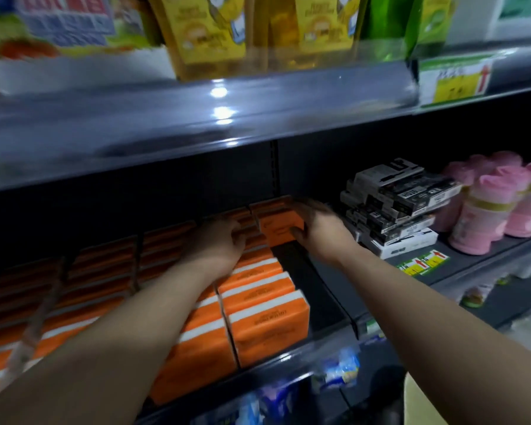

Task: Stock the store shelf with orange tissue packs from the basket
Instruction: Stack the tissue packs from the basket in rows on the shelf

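Note:
Rows of orange tissue packs (267, 320) with white stripes fill the left and middle of the dark middle shelf (328, 289). Deep in the shelf, an orange tissue pack (278, 223) sits on top of the stack. My right hand (314, 230) grips its right end, fingers curled over the top and thumb below. My left hand (219, 240) rests on the packs just left of it, fingers laid against its left side. The basket is out of view.
Black-and-white boxes (393, 204) are stacked right of the orange packs, then pink wrapped rolls (485, 207). A bare strip of shelf lies between the packs and the boxes. The upper shelf (196, 118) with yellow pouches (209, 29) overhangs close above my hands.

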The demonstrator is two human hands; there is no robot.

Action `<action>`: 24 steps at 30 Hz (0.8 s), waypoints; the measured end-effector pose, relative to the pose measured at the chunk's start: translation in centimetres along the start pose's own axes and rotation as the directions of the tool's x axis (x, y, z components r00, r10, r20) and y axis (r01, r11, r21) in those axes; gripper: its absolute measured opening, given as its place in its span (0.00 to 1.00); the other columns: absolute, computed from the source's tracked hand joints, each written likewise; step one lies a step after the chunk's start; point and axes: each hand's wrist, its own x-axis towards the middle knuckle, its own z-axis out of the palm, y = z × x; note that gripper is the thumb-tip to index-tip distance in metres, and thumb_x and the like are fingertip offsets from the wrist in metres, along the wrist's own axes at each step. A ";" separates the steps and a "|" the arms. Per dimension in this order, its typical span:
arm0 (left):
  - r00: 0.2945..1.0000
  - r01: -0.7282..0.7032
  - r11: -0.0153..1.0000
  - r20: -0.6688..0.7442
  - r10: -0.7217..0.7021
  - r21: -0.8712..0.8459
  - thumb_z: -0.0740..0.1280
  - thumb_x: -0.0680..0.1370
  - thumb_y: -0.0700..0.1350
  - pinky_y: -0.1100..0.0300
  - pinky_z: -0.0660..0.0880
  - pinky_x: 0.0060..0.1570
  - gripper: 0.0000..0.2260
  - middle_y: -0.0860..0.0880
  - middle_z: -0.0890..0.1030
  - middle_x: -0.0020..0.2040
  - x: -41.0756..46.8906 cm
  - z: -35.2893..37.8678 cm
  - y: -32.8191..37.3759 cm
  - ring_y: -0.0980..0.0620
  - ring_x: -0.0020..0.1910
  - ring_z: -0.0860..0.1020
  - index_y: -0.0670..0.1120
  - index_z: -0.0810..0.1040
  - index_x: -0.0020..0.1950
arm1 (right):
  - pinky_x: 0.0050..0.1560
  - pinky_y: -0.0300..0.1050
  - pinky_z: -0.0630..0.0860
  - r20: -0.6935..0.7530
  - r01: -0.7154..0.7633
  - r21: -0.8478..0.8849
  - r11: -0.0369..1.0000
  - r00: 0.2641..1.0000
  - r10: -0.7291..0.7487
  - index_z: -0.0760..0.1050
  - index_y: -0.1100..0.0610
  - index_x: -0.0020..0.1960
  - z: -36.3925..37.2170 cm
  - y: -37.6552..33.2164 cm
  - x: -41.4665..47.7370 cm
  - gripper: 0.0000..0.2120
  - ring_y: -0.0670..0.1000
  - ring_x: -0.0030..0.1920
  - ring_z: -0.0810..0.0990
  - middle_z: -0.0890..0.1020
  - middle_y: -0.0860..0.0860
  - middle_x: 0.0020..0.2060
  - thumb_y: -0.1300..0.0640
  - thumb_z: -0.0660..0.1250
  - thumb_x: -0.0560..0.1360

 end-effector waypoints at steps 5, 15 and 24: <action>0.998 -0.016 0.999 -0.053 0.018 0.029 0.63 0.76 0.52 0.57 0.73 0.57 0.16 0.48 0.79 0.62 -7.3 -3.0 -0.3 0.46 0.61 0.76 0.51 0.77 0.62 | 0.63 0.47 0.68 0.054 -0.004 -0.007 1.000 0.999 0.005 0.72 0.55 0.66 -3.3 -5.0 -5.0 0.22 0.59 0.62 0.73 0.77 0.57 0.61 0.56 0.68 0.72; 0.998 -0.035 0.998 -0.054 0.033 -0.051 0.66 0.75 0.49 0.56 0.75 0.49 0.11 0.49 0.82 0.52 -23.8 -5.0 -3.5 0.46 0.53 0.79 0.49 0.79 0.56 | 0.62 0.45 0.66 0.155 0.004 0.098 0.995 0.988 -0.019 0.72 0.56 0.67 -3.0 -15.8 -19.2 0.19 0.56 0.64 0.72 0.77 0.55 0.62 0.56 0.65 0.76; 0.959 0.205 0.970 0.223 -0.173 -0.132 0.67 0.75 0.49 0.58 0.75 0.45 0.06 0.54 0.80 0.39 -34.9 1.6 -9.8 0.50 0.44 0.79 0.50 0.78 0.49 | 0.63 0.42 0.65 0.366 -0.120 0.125 0.985 0.928 0.067 0.73 0.55 0.66 5.3 -18.8 -30.0 0.21 0.55 0.64 0.73 0.78 0.55 0.61 0.56 0.67 0.74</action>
